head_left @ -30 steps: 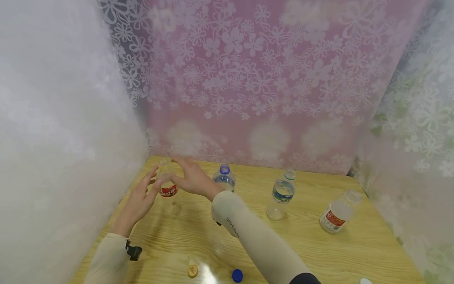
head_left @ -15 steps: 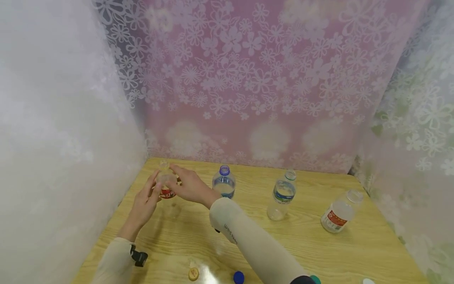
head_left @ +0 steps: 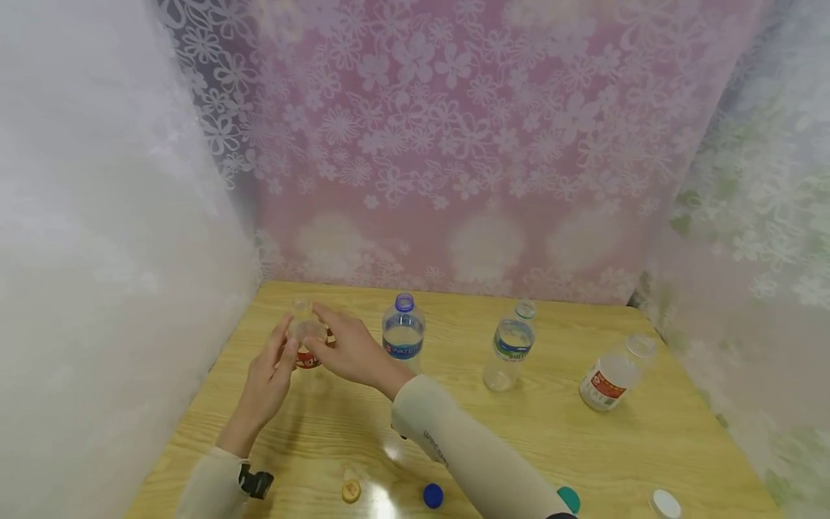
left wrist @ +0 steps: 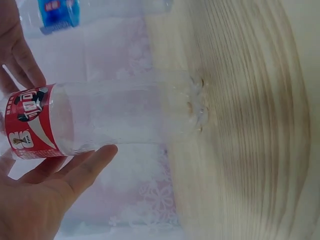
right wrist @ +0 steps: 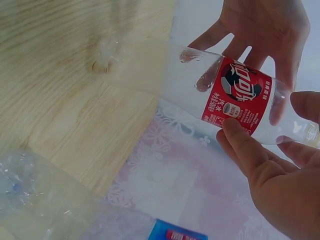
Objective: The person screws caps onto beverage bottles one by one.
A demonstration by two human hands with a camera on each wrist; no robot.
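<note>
An uncapped clear soda bottle (head_left: pixel 308 359) with a red label stands upright at the table's left, between both hands. My left hand (head_left: pixel 267 378) cups its left side, fingers lying along the plastic below the shoulder. From the right, my right hand (head_left: pixel 355 355) curves round the upper part, thumb toward me and index finger near the neck. The right wrist view has the fingers (right wrist: pixel 245 145) of this hand across the red label (right wrist: pixel 240 95). Clear plastic lets the left fingers (right wrist: pixel 280 55) show behind the bottle. In the left wrist view, the bottle's base (left wrist: pixel 197 105) meets the wood.
Three other capless bottles stand in a row: one with a blue neck (head_left: pixel 403 335), one with a blue-green label (head_left: pixel 510 353), and a wide-mouthed one (head_left: pixel 606 389). Yellow (head_left: pixel 351 491), blue (head_left: pixel 433 495), green (head_left: pixel 568 499) and white (head_left: pixel 665 503) caps lie near the front. Curtains surround the table (head_left: pixel 324 447).
My right hand has settled closer round the bottle's upper part, and the left has shifted slightly right with it. The head view has tilted down a little, bringing the green cap into sight.
</note>
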